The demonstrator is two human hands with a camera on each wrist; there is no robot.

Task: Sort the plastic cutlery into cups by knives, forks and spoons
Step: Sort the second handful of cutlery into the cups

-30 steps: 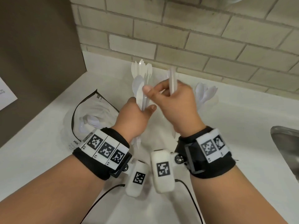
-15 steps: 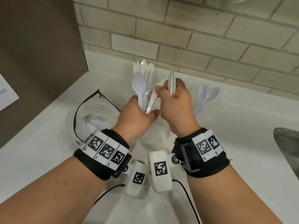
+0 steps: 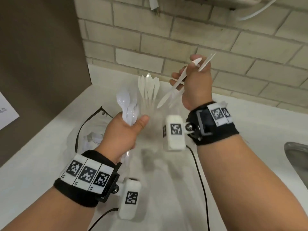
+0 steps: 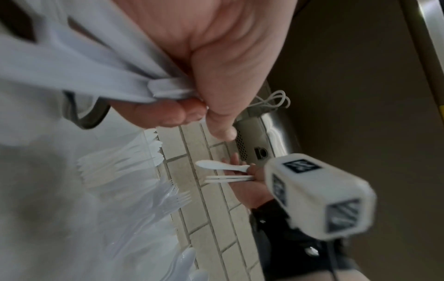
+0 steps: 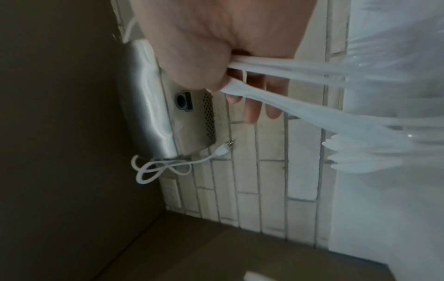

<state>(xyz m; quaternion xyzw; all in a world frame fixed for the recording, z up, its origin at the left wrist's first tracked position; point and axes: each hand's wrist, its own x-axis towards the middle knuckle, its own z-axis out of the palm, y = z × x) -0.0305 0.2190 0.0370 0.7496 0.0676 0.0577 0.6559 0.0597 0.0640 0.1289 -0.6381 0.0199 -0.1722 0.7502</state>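
Note:
My left hand (image 3: 131,125) grips a bunch of clear-white spoons (image 3: 124,100) by their handles, bowls up, above the white counter (image 3: 41,164). My right hand (image 3: 191,79) is raised near the brick wall and pinches a few white knives (image 3: 176,85), blades slanting down to the left. Behind the spoons stands a clear cup of white knives (image 3: 148,87). In the left wrist view, clear forks (image 4: 173,197) stand beside those knives (image 4: 115,167), and a spoon (image 4: 182,260) shows further along. The right wrist view shows the held knives (image 5: 312,114) blurred.
A crumpled clear plastic bag (image 3: 90,135) with some cutlery inside lies on the counter to the left. A steel sink (image 3: 296,157) cuts into the counter at the right edge. A brown panel (image 3: 41,55) walls off the left. A loose white cord (image 5: 163,167) hangs from a wall appliance.
The hands were together at the bundle. My right hand has drawn a knife out and lifted up and to the right with its knives; my left hand keeps only spoons.

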